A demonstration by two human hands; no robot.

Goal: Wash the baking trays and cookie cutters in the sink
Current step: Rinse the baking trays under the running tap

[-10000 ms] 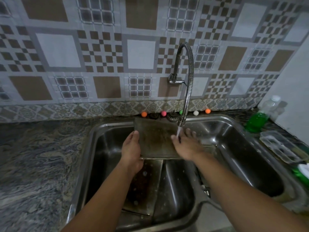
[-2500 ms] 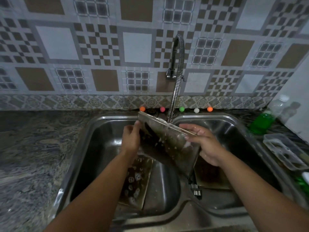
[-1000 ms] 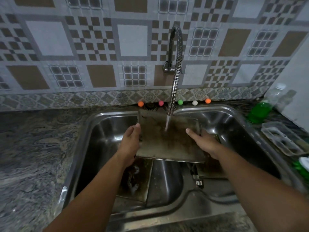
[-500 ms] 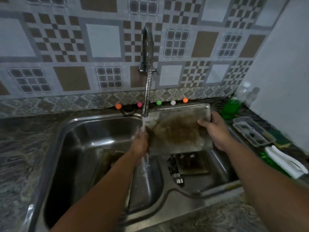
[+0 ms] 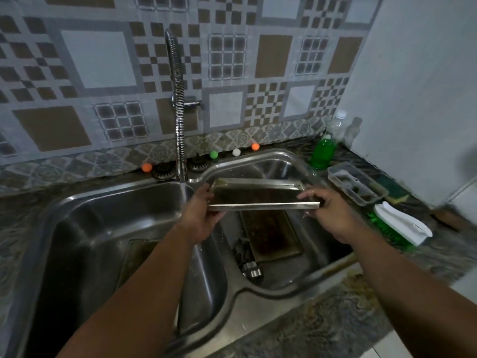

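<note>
A stained metal baking tray (image 5: 258, 196) hangs nearly level over the right basin of the double sink (image 5: 281, 290). My left hand (image 5: 200, 215) grips its left end and my right hand (image 5: 329, 215) grips its right end. Below it, a second dirty tray (image 5: 271, 235) lies on the right basin's floor, with metal cookie cutters (image 5: 249, 264) beside it. A third tray (image 5: 139, 257) rests in the left basin, partly hidden by my left arm. The faucet (image 5: 179, 140) runs water into the left basin, to the left of the held tray.
A green dish-soap bottle (image 5: 324, 151) stands at the back right corner. A clear plastic container (image 5: 357, 186) and a white-handled green brush (image 5: 398, 224) lie on the right counter. Small coloured balls (image 5: 213, 154) sit along the sink's back ledge. A white wall rises on the right.
The tray has moved right, away from the water stream, and dropped from a steep tilt to nearly level over the right basin. Both hands still hold it.
</note>
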